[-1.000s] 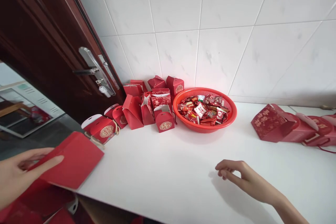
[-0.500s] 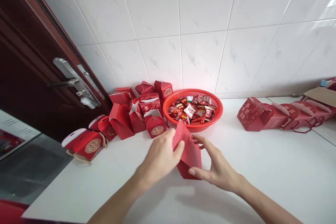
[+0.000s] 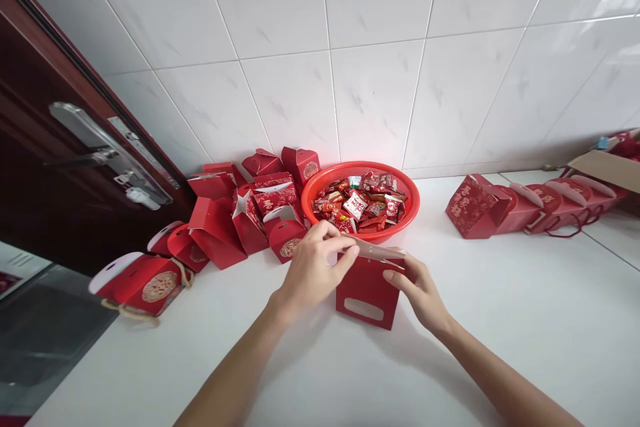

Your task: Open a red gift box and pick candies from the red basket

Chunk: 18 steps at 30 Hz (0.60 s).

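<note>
In front of me a red paper gift box (image 3: 367, 290) stands upright on the white table, its side with a pale oblong window facing me. My left hand (image 3: 315, 267) pinches the box's top edge at the left corner, thumb on the near side. At the right corner, my right hand (image 3: 423, 287) grips the upper edge, with the thumb on the front and the fingers behind. Between the hands the top flaps lie close together, showing a pale edge. Just behind the box sits a red plastic basket (image 3: 411, 213) of wrapped candies (image 3: 367, 203).
Several red gift boxes (image 3: 215, 230) cluster to the left; one with rope handles (image 3: 160, 283) is nearest the table edge. A row of red boxes (image 3: 520, 207) stands at the right, beside a cardboard carton (image 3: 607, 170). A tiled wall backs the table (image 3: 500, 320); a dark door (image 3: 45, 180) is at left.
The box has turned so its windowed side faces me. My right hand has closed on its upper right edge, and my left hand has stayed on the top. The view has shifted slightly.
</note>
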Available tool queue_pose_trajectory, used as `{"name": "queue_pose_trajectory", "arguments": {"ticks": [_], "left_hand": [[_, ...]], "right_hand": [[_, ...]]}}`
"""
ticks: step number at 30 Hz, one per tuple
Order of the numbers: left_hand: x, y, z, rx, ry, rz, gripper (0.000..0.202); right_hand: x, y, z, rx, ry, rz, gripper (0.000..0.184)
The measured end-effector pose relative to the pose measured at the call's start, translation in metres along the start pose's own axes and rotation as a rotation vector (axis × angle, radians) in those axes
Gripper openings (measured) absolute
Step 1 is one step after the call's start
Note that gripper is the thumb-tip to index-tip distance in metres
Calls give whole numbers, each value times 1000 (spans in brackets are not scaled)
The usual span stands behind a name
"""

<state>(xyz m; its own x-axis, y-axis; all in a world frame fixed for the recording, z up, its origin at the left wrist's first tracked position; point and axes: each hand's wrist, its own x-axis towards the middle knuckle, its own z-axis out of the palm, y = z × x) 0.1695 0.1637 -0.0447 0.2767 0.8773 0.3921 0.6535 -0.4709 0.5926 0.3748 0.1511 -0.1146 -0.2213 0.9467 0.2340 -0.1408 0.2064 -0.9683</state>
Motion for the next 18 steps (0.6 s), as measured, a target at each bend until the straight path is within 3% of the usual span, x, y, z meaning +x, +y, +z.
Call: {"name": "queue_pose_trajectory", "arguments": {"ticks": [2, 7, 18], "left_hand": [[4, -9, -2, -7, 9, 16, 21], [9, -10, -9, -178, -163, -71, 26], [10, -5, -11, -198, -202, -120, 15]], "right_hand": [[4, 2, -2, 52, 27, 36, 22], [7, 8, -1, 90, 37, 107, 22], [-9, 39, 7, 17, 38, -17, 51]]}}
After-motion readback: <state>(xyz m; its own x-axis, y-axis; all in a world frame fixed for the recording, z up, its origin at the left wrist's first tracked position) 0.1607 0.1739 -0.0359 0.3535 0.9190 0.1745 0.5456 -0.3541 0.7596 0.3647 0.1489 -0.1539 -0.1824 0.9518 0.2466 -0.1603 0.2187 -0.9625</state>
